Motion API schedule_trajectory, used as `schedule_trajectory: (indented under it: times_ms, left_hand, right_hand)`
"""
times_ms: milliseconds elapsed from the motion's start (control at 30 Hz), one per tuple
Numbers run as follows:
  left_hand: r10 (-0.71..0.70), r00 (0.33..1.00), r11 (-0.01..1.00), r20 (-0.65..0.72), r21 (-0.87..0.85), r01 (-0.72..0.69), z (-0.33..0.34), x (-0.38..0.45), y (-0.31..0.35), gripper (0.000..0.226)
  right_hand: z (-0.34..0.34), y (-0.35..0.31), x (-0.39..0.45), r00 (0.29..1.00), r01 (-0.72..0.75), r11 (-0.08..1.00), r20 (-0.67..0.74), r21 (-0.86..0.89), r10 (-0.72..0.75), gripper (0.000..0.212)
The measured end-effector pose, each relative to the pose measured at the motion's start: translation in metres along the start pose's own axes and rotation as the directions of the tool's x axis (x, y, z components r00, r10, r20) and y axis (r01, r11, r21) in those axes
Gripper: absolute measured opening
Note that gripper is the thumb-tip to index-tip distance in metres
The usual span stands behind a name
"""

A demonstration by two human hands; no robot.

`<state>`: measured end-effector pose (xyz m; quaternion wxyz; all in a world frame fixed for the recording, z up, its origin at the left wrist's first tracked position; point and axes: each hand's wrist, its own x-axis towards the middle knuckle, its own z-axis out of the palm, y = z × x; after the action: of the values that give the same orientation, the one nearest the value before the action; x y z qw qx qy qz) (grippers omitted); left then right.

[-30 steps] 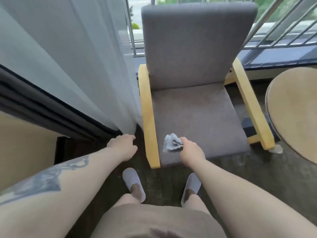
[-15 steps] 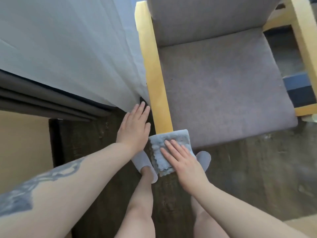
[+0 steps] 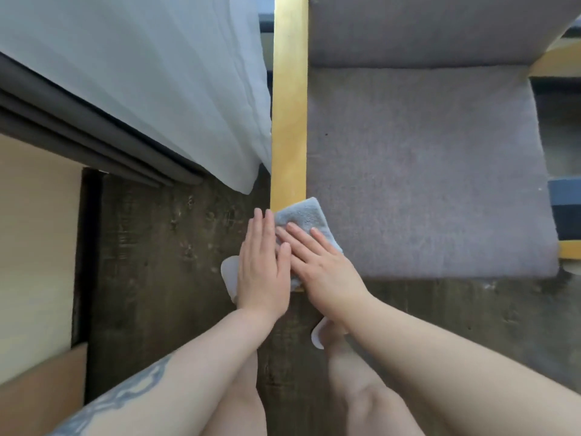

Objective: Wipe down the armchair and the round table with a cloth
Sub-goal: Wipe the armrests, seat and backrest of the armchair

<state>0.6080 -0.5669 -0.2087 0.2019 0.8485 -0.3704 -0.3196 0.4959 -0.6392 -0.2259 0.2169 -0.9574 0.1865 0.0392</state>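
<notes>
The armchair has a grey seat cushion [image 3: 427,171] and a yellow wooden left armrest [image 3: 288,114] that runs toward me. A light blue-grey cloth [image 3: 303,217] lies over the near end of that armrest. My right hand [image 3: 323,265] presses flat on the cloth with straight fingers. My left hand [image 3: 262,265] lies flat beside it, its fingers straight and touching the cloth's left edge. The round table is out of view.
A white sheer curtain [image 3: 151,77] and a dark curtain [image 3: 81,124] hang close on the left of the armrest. Dark wood floor [image 3: 157,262] lies below. My feet in white slippers [image 3: 229,275] stand under my hands. The right armrest [image 3: 570,253] shows at the frame edge.
A second ago my right hand held the cloth bunched above the seat front. It then spread the cloth on the armrest end. My left hand moved in beside it, and my head leaned closer.
</notes>
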Motion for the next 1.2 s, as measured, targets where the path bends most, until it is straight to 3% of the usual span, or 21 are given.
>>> schedule_trajectory:
  times_ms: [100,167,267,367,500,600,700,767,867,900,967,1067,1133,1200]
  left_hand:
    - [-0.211,0.973,0.977,-0.094,-0.05,0.207,0.014,-0.009,0.014,0.055]
    - [-0.267,0.957,0.963,-0.116,-0.056,0.262,0.023,-0.013,0.02,0.055]
    - [-0.267,0.939,0.955,-0.214,-0.191,0.228,0.033,-0.01,0.034,0.054]
    - [-0.339,0.886,0.916,-0.317,-0.327,0.233,0.038,-0.003,0.041,0.058]
    - [-0.367,0.882,0.9,-0.296,-0.354,0.255,0.046,-0.009,0.036,0.063]
    - [-0.366,0.873,0.893,-0.322,-0.387,0.231,0.052,-0.01,0.04,0.064]
    - [-0.511,0.78,0.814,-0.362,-0.495,0.304,0.063,-0.01,0.048,0.066]
    - [-0.536,0.747,0.81,-0.394,-0.491,0.322,0.071,-0.015,0.053,0.066]
    - [-0.451,0.762,0.88,-0.466,-0.374,0.292,0.084,-0.024,0.056,0.057]
    - [-0.484,0.728,0.865,-0.486,-0.391,0.314,0.087,-0.02,0.057,0.056]
    - [-0.629,0.594,0.772,-0.502,-0.491,0.403,0.088,-0.003,0.062,0.054]
    - [-0.763,0.345,0.643,-0.546,-0.588,0.491,0.089,0.02,0.065,0.048]
    - [-0.784,0.289,0.602,-0.549,-0.557,0.572,0.091,0.027,0.068,0.048]
    - [-0.819,0.279,0.542,-0.502,-0.515,0.664,0.093,0.031,0.071,0.048]
  right_hand:
    - [0.0,0.01,-0.013,0.964,0.251,0.967,0.104,-0.042,-0.245,0.055]
    - [-0.013,0.039,-0.017,0.92,0.372,0.922,0.18,-0.11,-0.349,0.056]
    - [-0.026,0.053,0.014,0.955,0.261,0.952,0.186,-0.163,-0.23,0.059]
    - [-0.018,0.017,0.024,0.987,0.092,0.985,0.143,-0.146,-0.071,0.058]
    - [-0.033,0.051,-0.002,0.905,0.357,0.922,0.299,-0.147,-0.303,0.063]
    - [-0.053,0.069,0.033,0.937,0.303,0.925,0.25,-0.231,-0.244,0.059]
    - [-0.042,0.036,0.04,0.951,0.233,0.951,0.254,-0.202,-0.179,0.056]
    - [-0.039,0.042,0.024,0.912,0.34,0.923,0.304,-0.179,-0.277,0.055]
    - [-0.058,0.086,0.033,0.847,0.474,0.86,0.366,-0.189,-0.387,0.06]
    - [-0.063,0.092,0.045,0.856,0.46,0.866,0.355,-0.196,-0.375,0.063]
    - [-0.064,0.08,0.068,0.895,0.379,0.911,0.313,-0.162,-0.316,0.064]
    - [-0.053,0.062,0.058,0.84,0.455,0.886,0.373,-0.085,-0.395,0.061]
    - [-0.064,0.09,0.056,0.756,0.579,0.811,0.426,-0.081,-0.497,0.063]
    - [-0.077,0.125,0.069,0.75,0.615,0.775,0.411,-0.144,-0.518,0.066]
